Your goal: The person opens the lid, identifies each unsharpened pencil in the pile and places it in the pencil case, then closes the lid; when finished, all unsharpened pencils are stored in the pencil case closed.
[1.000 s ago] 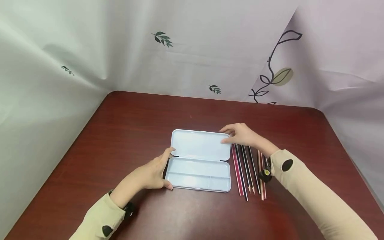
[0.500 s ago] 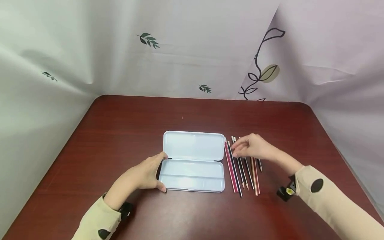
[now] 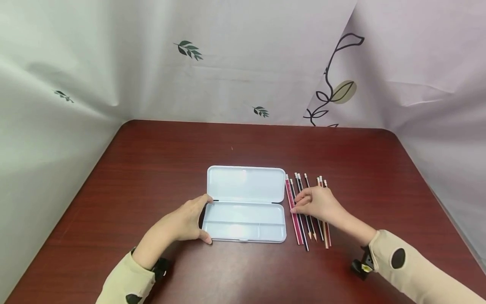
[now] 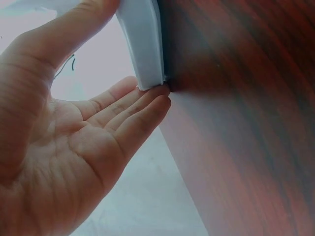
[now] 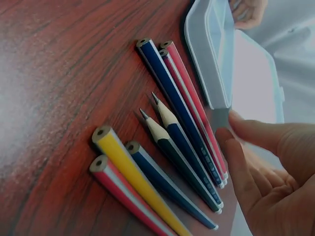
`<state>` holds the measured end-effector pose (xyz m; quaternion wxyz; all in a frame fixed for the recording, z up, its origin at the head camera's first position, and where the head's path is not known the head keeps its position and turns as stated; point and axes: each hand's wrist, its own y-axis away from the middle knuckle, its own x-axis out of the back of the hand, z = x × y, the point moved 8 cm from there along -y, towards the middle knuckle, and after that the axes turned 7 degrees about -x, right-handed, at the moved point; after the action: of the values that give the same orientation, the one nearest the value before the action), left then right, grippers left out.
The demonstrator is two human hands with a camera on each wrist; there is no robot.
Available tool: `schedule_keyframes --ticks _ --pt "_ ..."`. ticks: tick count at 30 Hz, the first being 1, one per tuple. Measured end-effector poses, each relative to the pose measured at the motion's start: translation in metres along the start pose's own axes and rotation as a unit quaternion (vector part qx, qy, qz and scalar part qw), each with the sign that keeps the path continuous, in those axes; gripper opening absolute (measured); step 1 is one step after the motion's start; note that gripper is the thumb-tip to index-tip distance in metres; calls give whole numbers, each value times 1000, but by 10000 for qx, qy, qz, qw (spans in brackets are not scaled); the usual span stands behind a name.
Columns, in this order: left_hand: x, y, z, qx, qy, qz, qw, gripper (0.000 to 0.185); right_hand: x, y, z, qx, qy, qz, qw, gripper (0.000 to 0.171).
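- Pencils (image 3: 308,211) in a neat row on the bench (image 3: 152,169), just right of the open case, some tips pointing toward the person, others with cut ends toward them.
- Right hand (image 3: 317,204) is over the middle of that row, fingers loosely bent, fingertips (image 3: 295,207) at the pink and dark pencils nearest the case; whether they pinch one yet I cannot tell.
- From the right wrist view, the fingers are relaxed rather than clamped, hovering beside the red pencil (image 5: 194,105) and the blue pencil (image 5: 172,98) that lie closest to the case wall.
- Left hand (image 3: 186,223) is at the left end of the pencil case (image 3: 243,219), thumb up at the hinge corner, fingers straight along the end wall, bracing it without wrapping round.
- Pale blue tray lies flat, with the lid (image 3: 246,184) folded open behind it, flat on the bench.
- Farther back, a curtain (image 3: 228,63) with leaf prints backs the dark red bench.
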<state>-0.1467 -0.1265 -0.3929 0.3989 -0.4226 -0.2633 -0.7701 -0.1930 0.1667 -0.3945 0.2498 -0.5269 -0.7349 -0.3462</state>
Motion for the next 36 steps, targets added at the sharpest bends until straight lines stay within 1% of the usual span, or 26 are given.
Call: schedule_keyframes --ticks 5,8,14,17,21,23,26,28,30,31,33,36 --pt "-1 0 -1 54 50 -3 10000 84 -3 0 -4 35 109 75 9999 26" --pt "-1 0 -2 56 67 2 10000 84 -5 -1 -5 56 138 99 9998 23" --pt "3 -1 -1 -125 13 84 9999 85 -7 -4 -8 177 280 163 9993 22" --pt "4 -1 -1 -212 0 106 9997 86 -11 -7 -10 69 365 66 9993 23" --pt "5 0 -1 -271 19 119 9996 86 -17 -13 -10 -290 474 -247 9981 22" --pt "5 0 -1 -292 36 134 9995 87 -20 -17 -12 -399 544 -509 9964 19" --pt "5 0 -2 -277 51 177 9994 87 -26 -22 -14 -588 508 -1045 9915 16" --pt "5 1 -3 -257 43 231 9994 87 -30 -25 -16 -657 398 -1392 9873 13" --pt "5 2 -4 -220 21 276 9994 88 -32 -26 -17 -819 128 -1666 9825 9" --pt "4 2 -4 -216 22 286 9994 88 -32 -26 -17 -895 -25 -1749 9805 6" --pt "3 2 -3 -211 30 279 9994 88 -28 -25 -15 -1019 -282 -1786 9782 3" --pt "3 0 -2 -187 49 235 9995 88 -14 -24 -14 -1085 -665 -1664 9778 6"
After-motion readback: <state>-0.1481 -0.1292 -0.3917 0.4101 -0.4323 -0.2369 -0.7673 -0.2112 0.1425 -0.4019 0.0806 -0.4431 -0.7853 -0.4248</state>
